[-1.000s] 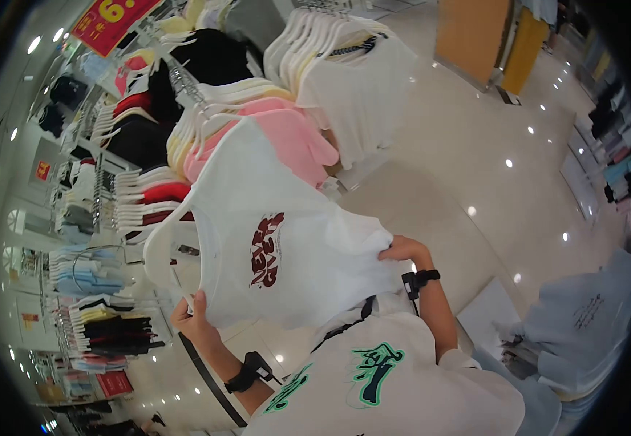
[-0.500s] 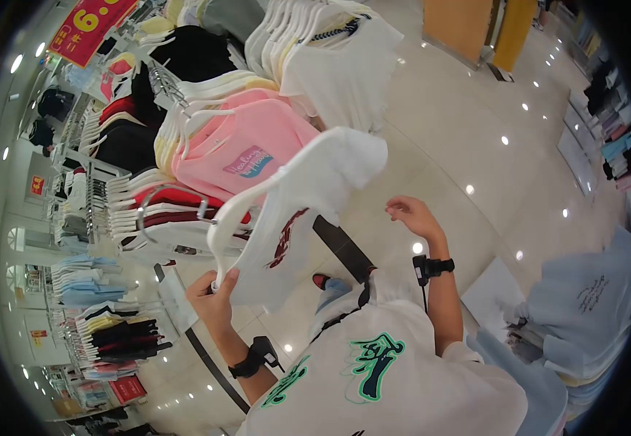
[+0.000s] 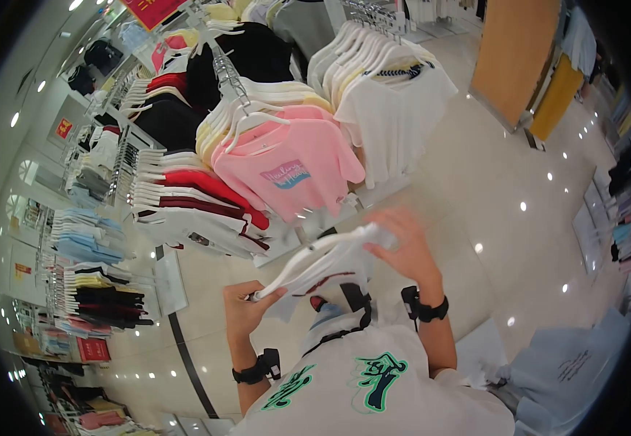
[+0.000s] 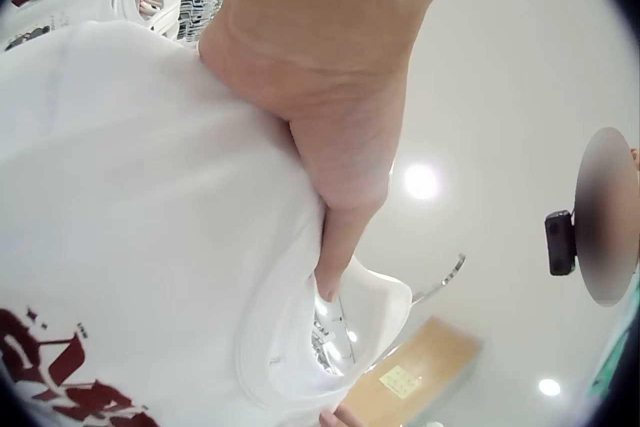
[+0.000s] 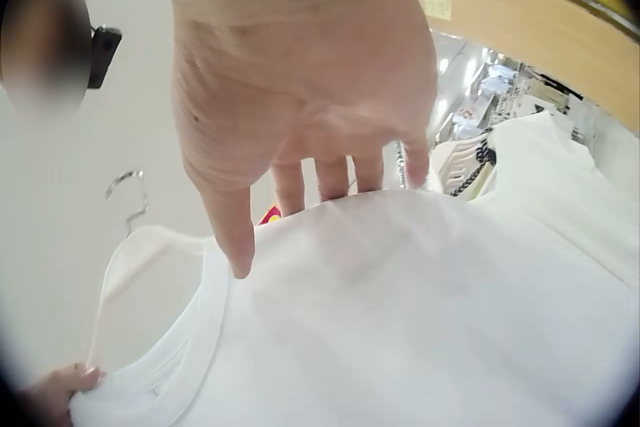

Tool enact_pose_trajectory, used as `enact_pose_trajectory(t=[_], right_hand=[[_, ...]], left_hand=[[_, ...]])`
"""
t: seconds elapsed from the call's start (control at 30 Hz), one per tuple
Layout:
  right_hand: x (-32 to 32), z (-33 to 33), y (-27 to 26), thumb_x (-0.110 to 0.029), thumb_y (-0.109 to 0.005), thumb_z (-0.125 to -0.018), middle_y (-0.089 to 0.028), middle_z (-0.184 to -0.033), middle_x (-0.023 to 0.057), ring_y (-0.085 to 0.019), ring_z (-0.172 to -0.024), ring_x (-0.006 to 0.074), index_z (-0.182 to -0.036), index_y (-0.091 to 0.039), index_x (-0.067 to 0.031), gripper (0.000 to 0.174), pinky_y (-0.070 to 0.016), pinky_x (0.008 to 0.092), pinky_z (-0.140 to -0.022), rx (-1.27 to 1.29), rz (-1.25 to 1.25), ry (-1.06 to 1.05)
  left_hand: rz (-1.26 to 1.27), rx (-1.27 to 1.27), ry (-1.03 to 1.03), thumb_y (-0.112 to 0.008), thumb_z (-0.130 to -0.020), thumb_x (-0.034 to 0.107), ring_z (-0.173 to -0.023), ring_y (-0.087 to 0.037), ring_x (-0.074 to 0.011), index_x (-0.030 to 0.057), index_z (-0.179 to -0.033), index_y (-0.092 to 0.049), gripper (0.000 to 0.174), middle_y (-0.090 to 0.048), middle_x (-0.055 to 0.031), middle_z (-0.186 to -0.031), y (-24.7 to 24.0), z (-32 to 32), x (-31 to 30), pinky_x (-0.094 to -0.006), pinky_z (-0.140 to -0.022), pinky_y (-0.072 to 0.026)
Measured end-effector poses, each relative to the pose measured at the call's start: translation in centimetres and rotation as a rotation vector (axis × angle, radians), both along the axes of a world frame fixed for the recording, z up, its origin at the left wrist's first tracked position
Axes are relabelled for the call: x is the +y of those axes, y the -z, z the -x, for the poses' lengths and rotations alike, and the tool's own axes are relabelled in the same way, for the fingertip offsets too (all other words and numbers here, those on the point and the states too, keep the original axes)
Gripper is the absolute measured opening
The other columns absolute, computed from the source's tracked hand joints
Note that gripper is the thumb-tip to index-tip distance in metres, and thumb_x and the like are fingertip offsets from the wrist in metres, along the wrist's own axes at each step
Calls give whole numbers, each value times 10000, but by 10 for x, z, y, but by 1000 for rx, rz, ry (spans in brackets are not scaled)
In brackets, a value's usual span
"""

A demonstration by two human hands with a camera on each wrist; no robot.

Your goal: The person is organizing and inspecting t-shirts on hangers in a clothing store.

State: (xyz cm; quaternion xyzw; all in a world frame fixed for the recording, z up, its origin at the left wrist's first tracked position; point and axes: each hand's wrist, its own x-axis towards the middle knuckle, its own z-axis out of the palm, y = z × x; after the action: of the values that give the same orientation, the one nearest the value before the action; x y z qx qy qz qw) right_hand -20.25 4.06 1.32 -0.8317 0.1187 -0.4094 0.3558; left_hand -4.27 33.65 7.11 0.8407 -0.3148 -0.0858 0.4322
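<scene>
A white T-shirt (image 3: pixel 333 267) with a dark red print (image 4: pixel 75 372) hangs on a white hanger (image 5: pixel 150 247) with a metal hook. My left hand (image 3: pixel 246 309) grips one shoulder end of the hanger and shirt, its thumb along the top. At the opposite shoulder is my right hand (image 3: pixel 406 247), blurred in the head view. In the right wrist view its thumb (image 5: pixel 235 237) lies on the shirt's front while the fingers pass behind the shoulder, pinching the cloth. Seen from above, the shirt is nearly edge-on, so most of its front is hidden there.
Just ahead, a rack carries a pink T-shirt (image 3: pixel 290 163) in front of several others. White tops (image 3: pixel 395 120) hang to its right, red and white garments (image 3: pixel 206 200) to its left. Light blue clothes (image 3: pixel 573 363) hang at lower right, beside the tiled floor (image 3: pixel 468 218).
My right hand let go of the shirt's lower part, drew away, then came to the far shoulder. The shirt swung from spread out to nearly edge-on, uncovering the pink T-shirt. My left hand kept its grip.
</scene>
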Motion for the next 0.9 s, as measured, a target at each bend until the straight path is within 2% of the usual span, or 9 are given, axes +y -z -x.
enact_pose_trajectory(t=[0.1,0.13,0.23,0.3,0.4,0.5,0.63,0.73,0.9], right_hand=[[4,-7,33,-123,-779,-816,-698,-1037,126,-612,-1008,363,-1041,-691,-41,255,-489,430,-857,175,-103,-200],[3,-8,38,-112,-778,-823,-676,-967,120,-611,-908,319,-1019,-686,-30,231,-491,401,-781,220,-150,-258],[1,0,39,-99,-778,-826,-636,-862,113,-586,-756,272,-991,-675,-15,212,-481,365,-663,278,-212,-295],[-5,7,40,-94,-777,-817,-612,-799,111,-559,-678,269,-970,-660,-8,211,-455,362,-597,245,-192,-273],[-12,24,31,-97,-773,-814,-612,-796,101,-559,-705,282,-950,-655,-17,197,-447,366,-636,216,-223,-171],[-19,41,32,-159,-752,-830,-599,-809,103,-543,-763,328,-925,-654,-48,176,-411,423,-717,105,-131,-51],[-20,63,24,-105,-753,-793,-609,-788,67,-565,-782,279,-920,-672,-64,156,-407,397,-778,91,-56,46],[-11,75,17,-112,-752,-781,-594,-775,54,-558,-767,262,-907,-669,-70,156,-394,393,-768,188,-51,92],[2,78,11,-98,-747,-775,-580,-762,42,-549,-735,251,-902,-666,-66,154,-381,366,-754,192,-70,138]], left_hand=[[-92,-38,36,-897,-738,142,-522,-405,-49,-16,-621,-646,319,-484,41,-519,3,2,-2,-255,-489,-281],[-77,-31,42,-897,-738,142,-522,-405,-49,-16,-621,-646,319,-484,41,-519,5,-1,-2,-255,-489,-281],[-132,102,76,-905,-746,180,-563,-446,-61,-11,-722,-695,285,-532,35,-579,14,-11,9,-259,-525,-350],[59,321,90,-838,-828,208,-693,-549,-77,-23,-895,-715,270,-631,7,-747,25,-16,12,-239,-643,-428],[203,377,101,-754,-900,261,-861,-610,-119,-37,-1058,-697,342,-673,-34,-917,33,-22,8,-252,-789,-466],[124,390,222,-709,-921,302,-969,-613,-158,-43,-1144,-678,412,-681,-64,-995,54,-37,11,-295,-890,-468],[-57,508,456,-791,-848,273,-1012,-630,-176,-24,-1218,-665,491,-712,-70,-1063,81,-55,13,-338,-952,-472],[-198,491,465,-839,-792,185,-1017,-627,-159,-4,-1223,-677,498,-718,-67,-1077,73,-52,-4,-339,-953,-472],[-99,490,421,-852,-768,117,-987,-632,-148,11,-1217,-692,489,-724,-54,-1069,80,-60,-1,-319,-917,-487]])
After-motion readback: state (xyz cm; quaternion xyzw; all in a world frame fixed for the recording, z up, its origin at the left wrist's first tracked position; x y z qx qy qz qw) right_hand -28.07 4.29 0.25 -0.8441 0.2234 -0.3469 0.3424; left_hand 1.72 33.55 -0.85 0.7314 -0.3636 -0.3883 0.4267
